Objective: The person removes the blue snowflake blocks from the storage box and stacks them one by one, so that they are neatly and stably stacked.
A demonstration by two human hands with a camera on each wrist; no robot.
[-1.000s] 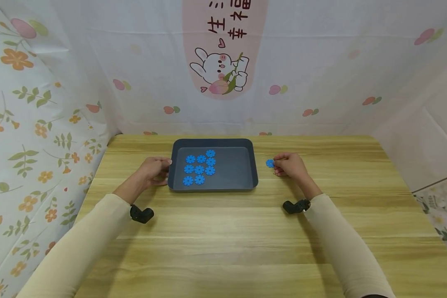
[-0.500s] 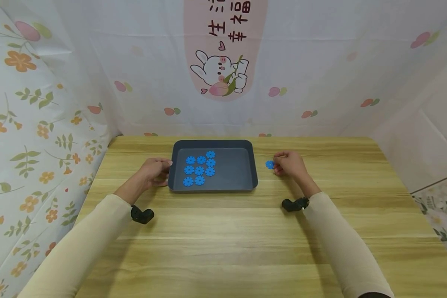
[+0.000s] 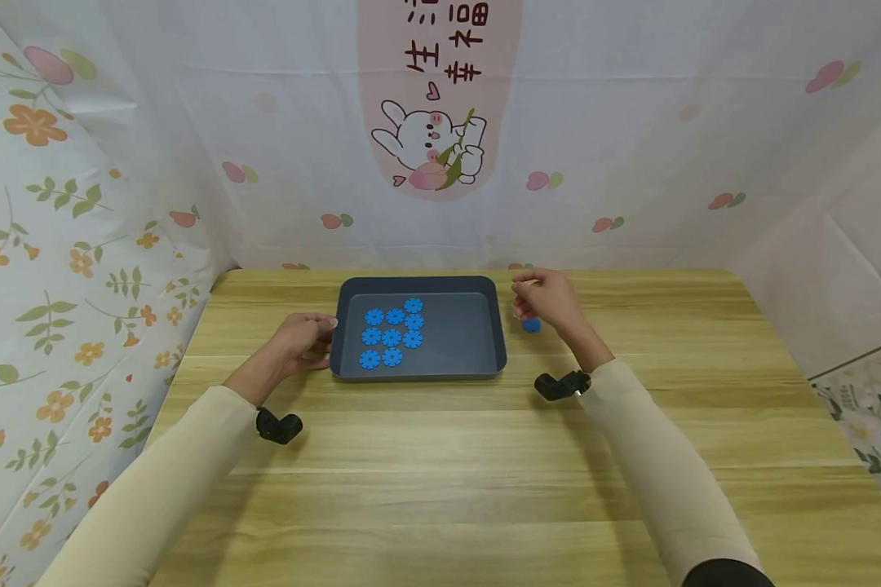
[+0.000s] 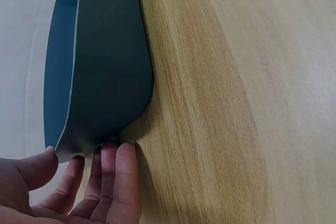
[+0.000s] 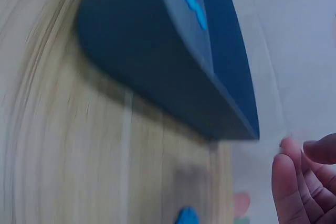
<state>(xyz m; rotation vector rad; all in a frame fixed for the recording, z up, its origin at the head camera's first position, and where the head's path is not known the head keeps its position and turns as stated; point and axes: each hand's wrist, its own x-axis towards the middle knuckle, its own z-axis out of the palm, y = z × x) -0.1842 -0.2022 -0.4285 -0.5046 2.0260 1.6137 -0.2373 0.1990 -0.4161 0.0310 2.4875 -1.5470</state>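
My left hand (image 3: 303, 341) grips the left end of a dark grey rectangular tray (image 3: 470, 377). In the left wrist view the thumb (image 4: 39, 169) is on the rim, with fingers (image 4: 126, 174) against the outer wall. Several flat blue notched discs (image 3: 391, 337) lie grouped in the tray's left half. My right hand (image 3: 546, 297) is raised just beyond the tray's right end, fingers loosely bent, with nothing visible between thumb and fingers in the right wrist view. Below it, a blue disc (image 3: 532, 326) lies on the table, partly hidden by the hand in the head view.
The wood-grain table (image 3: 426, 465) runs back to a hanging white printed cloth (image 3: 279, 147). Another floral cloth (image 3: 81, 326) hangs at the left. Black wrist cameras (image 3: 562, 385) sit on both wrists.
My right hand, earlier at the blue disc beside the tray, has lifted and moved left and away towards the back. That disc stays on the table. The left hand keeps its place.
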